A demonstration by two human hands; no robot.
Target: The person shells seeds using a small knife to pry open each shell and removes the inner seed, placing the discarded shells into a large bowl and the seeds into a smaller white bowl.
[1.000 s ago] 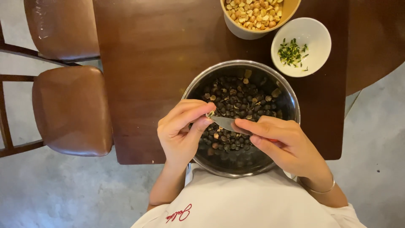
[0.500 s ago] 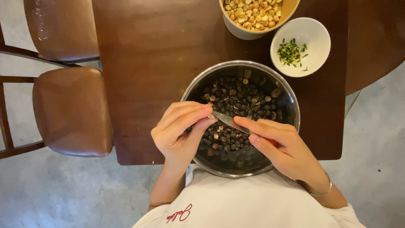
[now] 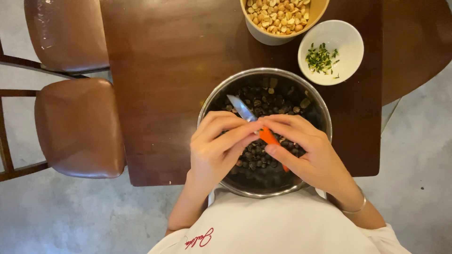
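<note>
Meanwhile the right hand (image 3: pixel 308 155) gripped a knife (image 3: pixel 256 126) over the steel bowl (image 3: pixel 207 106) at the tabletop's near edge; the left hand (image 3: pixel 219 148) pinched something hidden at the blade.

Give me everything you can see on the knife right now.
The knife is a small paring type with a short, pointed, silvery blade and an orange handle. It lies tilted over the steel bowl of dark seeds, tip toward the upper left. The right hand grips the handle, hiding most of it; the left hand fingers meet it where blade joins handle.
</note>
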